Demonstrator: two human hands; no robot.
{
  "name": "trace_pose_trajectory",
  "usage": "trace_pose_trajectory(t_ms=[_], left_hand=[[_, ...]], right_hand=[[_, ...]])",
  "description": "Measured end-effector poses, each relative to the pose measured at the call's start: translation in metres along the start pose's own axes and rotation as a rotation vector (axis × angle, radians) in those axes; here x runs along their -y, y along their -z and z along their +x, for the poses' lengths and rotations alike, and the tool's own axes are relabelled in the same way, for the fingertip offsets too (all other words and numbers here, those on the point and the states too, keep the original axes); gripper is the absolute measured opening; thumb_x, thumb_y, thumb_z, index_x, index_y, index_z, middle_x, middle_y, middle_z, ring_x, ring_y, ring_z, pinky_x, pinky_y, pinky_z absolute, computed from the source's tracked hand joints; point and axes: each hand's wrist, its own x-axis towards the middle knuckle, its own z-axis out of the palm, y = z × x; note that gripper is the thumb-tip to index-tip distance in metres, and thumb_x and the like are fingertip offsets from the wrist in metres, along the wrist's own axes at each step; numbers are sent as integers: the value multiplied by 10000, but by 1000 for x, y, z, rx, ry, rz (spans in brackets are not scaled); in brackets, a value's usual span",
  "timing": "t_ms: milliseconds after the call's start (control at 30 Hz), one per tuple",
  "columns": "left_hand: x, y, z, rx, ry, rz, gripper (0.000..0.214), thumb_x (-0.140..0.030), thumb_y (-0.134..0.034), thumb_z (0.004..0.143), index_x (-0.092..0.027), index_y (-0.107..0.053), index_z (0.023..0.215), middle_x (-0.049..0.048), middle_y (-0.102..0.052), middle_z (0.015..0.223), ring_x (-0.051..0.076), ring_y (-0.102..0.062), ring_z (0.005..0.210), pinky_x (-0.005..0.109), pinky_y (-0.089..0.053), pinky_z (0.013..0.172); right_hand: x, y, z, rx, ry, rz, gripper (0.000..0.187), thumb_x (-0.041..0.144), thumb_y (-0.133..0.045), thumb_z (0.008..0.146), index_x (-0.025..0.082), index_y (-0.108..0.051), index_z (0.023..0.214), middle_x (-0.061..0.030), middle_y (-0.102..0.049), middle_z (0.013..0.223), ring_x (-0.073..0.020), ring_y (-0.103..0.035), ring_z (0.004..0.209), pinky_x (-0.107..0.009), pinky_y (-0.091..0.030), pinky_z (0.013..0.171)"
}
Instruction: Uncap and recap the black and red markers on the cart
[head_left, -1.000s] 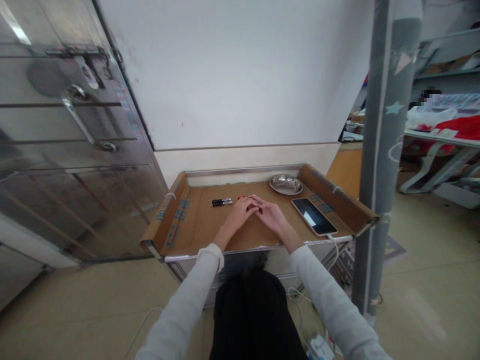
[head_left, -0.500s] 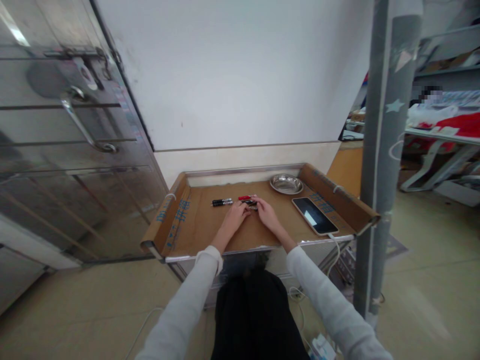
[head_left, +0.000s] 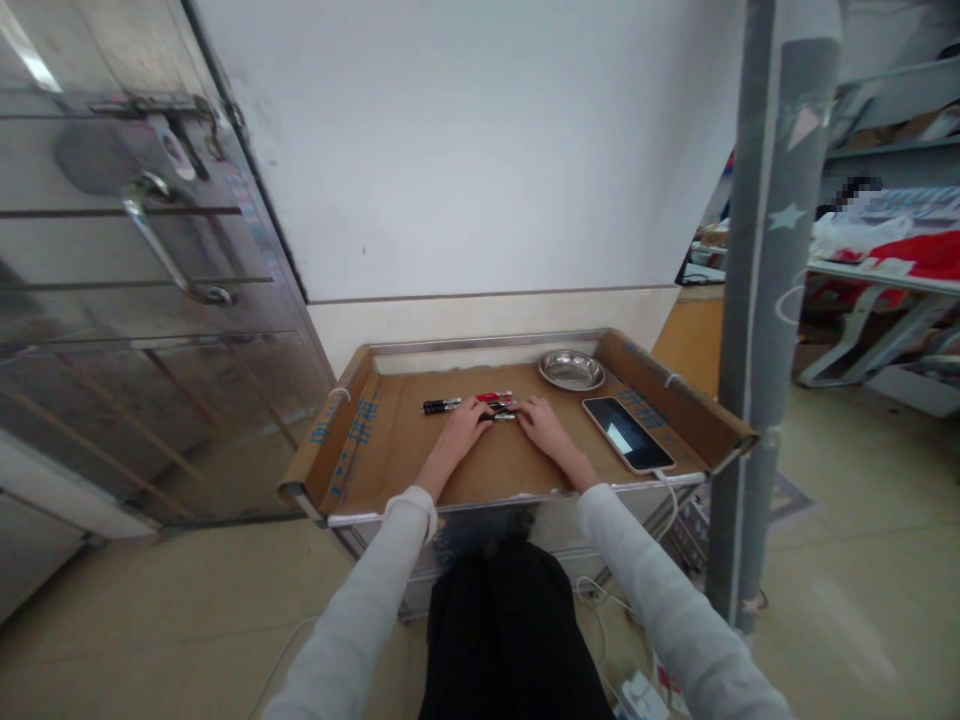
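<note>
A small group of pens lies across the cardboard-covered tabletop in front of me. My left hand (head_left: 465, 428) is closed at the left end of a black pen (head_left: 504, 416), its fingers hiding that end. Beyond it a red pen (head_left: 493, 397) lies alongside, with another dark pen between the two. My right hand (head_left: 544, 425) is at the right ends of these pens, fingers bent and somewhat apart, fingertips touching or nearly touching them. To the left of my left hand are black pens (head_left: 435, 407), side by side and partly hidden by the fingers.
A shallow round metal dish (head_left: 571, 370) sits at the back right. In front of it lies a phone (head_left: 628, 434) with a white cable (head_left: 670, 505) plugged in. Cardboard flaps (head_left: 675, 395) edge the table's sides. A grey pole (head_left: 769, 300) stands at the right.
My hands have drawn slightly apart, the left moving left and the right moving right. More of the pens shows between them, and the red pen is nearer the black pens.
</note>
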Motion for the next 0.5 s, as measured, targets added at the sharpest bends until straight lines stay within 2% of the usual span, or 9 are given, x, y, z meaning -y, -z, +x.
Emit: trace_pose_trajectory(t_ms=[133,267,400,500], left_hand=[[-2,3,-3,-6,25,30,148,-153,-592,808,-183,-584,953,50,-555,982,191,-557,956,384,-445,919],[-5,-2,2,-26,47,61,160,-131,-589,803,-173,-534,948,51,-547,984,192,-551,956,378,-453,905],[-10,-7,5,-80,97,76,184,-127,-573,812,-171,-493,971,55,-507,1013,187,-549,948,358,-469,871],[-10,1,3,-136,118,68,190,-160,-557,830,-171,-482,1004,57,-483,1029,180,-553,941,343,-473,859]], right_hand=[[-2,7,-3,9,-22,-100,185,157,-499,845,173,-667,920,-103,-602,932,-222,-516,916,-365,-418,856],[6,12,-10,-14,-67,-79,153,164,-510,850,170,-659,885,-96,-612,914,-213,-540,894,-343,-429,838],[22,4,-6,41,-12,-25,148,144,-505,853,187,-641,891,-78,-612,953,-187,-552,905,-314,-434,845],[30,-4,2,28,-21,-23,160,129,-508,846,177,-612,957,-87,-596,1021,-184,-548,959,-310,-430,873]])
